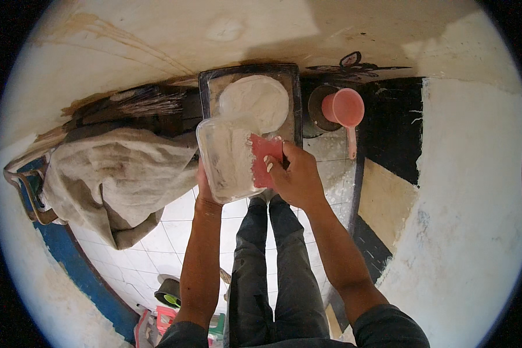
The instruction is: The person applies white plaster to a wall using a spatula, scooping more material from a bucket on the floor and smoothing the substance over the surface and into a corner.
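Observation:
My left hand [206, 185] grips the side of a clear plastic tub [226, 159] coated inside with pale, flour-like powder. The tub's far end overlaps the near edge of a round, pale powdery mass [258, 98], which lies on a dark-rimmed tray [300, 110]. Between the thumb and fingers of my right hand [296, 174] is a red scraper [265, 156], its uneven left edge against the tub's contents. White bits cling to the scraper and my right thumb. Part of my left hand is hidden behind the tub.
A pink dipper [347, 109] rests on a dark round object right of the tray. Beige cloth [122, 180] drapes over things at left, beside a metal frame [29, 200]. A dark bucket [168, 290] stands on the tiled floor. Walls rise ahead and at right.

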Available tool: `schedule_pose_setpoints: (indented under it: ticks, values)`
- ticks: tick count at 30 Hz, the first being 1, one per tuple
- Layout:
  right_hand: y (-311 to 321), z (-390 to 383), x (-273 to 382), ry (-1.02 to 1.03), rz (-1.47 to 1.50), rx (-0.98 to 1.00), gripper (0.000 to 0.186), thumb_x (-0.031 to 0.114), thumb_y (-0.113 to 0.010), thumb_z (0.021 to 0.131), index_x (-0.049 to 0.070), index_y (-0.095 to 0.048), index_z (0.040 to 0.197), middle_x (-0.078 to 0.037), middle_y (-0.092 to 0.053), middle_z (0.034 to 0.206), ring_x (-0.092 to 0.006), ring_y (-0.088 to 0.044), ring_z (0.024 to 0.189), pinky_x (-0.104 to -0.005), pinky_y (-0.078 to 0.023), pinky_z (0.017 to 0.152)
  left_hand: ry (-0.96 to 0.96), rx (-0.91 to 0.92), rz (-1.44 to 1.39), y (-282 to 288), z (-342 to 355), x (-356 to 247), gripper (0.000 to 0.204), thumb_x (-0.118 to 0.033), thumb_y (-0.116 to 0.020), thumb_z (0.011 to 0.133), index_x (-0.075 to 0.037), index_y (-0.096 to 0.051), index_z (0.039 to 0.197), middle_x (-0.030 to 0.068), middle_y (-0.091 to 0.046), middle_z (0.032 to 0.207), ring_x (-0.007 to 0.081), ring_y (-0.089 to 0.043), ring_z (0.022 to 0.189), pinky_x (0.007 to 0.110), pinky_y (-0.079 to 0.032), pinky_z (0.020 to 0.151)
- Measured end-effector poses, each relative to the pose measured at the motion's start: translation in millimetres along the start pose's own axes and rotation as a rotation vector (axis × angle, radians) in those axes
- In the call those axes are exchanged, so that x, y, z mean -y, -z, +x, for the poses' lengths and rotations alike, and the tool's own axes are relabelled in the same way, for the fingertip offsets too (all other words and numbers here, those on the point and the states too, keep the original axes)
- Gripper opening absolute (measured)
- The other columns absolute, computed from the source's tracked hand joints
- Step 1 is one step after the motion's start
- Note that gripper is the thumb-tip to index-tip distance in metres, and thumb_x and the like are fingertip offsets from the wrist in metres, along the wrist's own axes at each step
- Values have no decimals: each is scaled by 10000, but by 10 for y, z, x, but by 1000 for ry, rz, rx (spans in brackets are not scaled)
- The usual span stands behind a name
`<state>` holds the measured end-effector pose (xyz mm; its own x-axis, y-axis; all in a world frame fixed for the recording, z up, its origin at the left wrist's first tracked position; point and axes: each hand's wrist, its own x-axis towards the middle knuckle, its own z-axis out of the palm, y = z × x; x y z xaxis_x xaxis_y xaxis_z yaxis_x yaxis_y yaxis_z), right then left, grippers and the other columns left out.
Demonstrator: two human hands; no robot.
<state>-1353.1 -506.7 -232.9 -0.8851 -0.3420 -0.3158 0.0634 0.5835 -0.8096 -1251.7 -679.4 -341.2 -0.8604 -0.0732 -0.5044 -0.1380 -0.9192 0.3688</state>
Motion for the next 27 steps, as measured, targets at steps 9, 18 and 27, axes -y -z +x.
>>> schedule_pose_setpoints:
  ticks: [9, 18, 27]
  values:
    - [123, -32, 94, -42, -20, -70, 204, 185, -607, 836, -8, -543, 849, -246, -613, 706, -432, -633, 675, -492, -482, 609, 136, 50, -215, 32, 91, 161, 674, -561, -357, 970, -88, -363, 1450, 127, -465, 1429, 305, -522, 1245, 458, -464, 1018]
    - [257, 33, -160, -39, -106, -75, 231, 191, -590, 853, -10, -570, 967, -264, -620, 754, -451, -636, 745, -506, -494, 656, 149, 49, -160, -5, 146, 247, 696, -587, -363, 957, -98, -360, 1452, 127, -468, 1425, 311, -514, 1246, 461, -458, 1022]
    - [735, 156, -1549, -238, 192, -492, 424, 301, -704, 802, -4, -595, 1075, -197, -662, 943, -320, -641, 903, -444, -490, 788, 47, -149, 62, -66, 143, 527, 695, -574, -399, 952, -97, -346, 1455, 120, -458, 1428, 300, -487, 1267, 441, -421, 1060]
